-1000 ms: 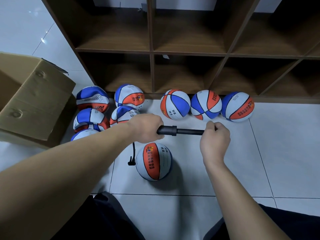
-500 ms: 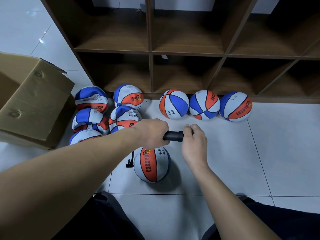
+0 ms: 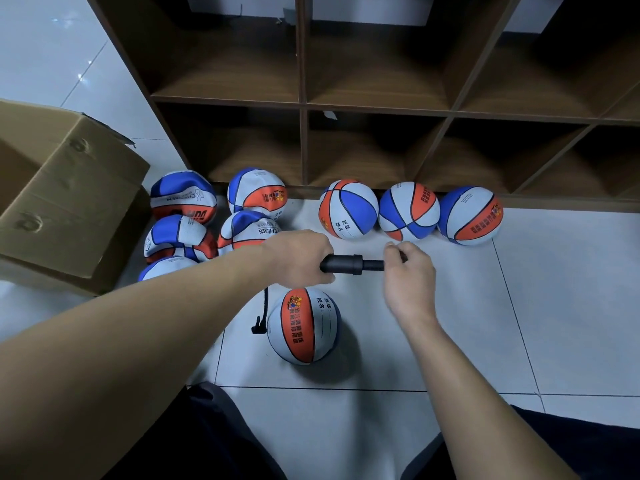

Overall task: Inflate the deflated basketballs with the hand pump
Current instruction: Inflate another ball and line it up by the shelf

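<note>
Ball (image 3: 304,326) on the floor between your knees looks nearly round, hose (image 3: 264,310) at its left side; you hold the pump (image 3: 349,264) above it, left hand (image 3: 300,257) wrapped round the barrel, right hand (image 3: 410,271) gripping the handle, rod partly out. Three round balls (image 3: 408,211) line the shelf (image 3: 304,105). Five slack ones (image 3: 180,237) by the box (image 3: 69,202) are left, by my reckoning.

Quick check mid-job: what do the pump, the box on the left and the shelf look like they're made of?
Pump: looks like matte black plastic, evenly dark with a moulded collar; the thin rod could be metal, hard to tell. Box: brown corrugated cardboard, with creased flaps and dents. Shelf: dark brown wood-look board with visible grain, probably laminate rather than solid wood.
</note>
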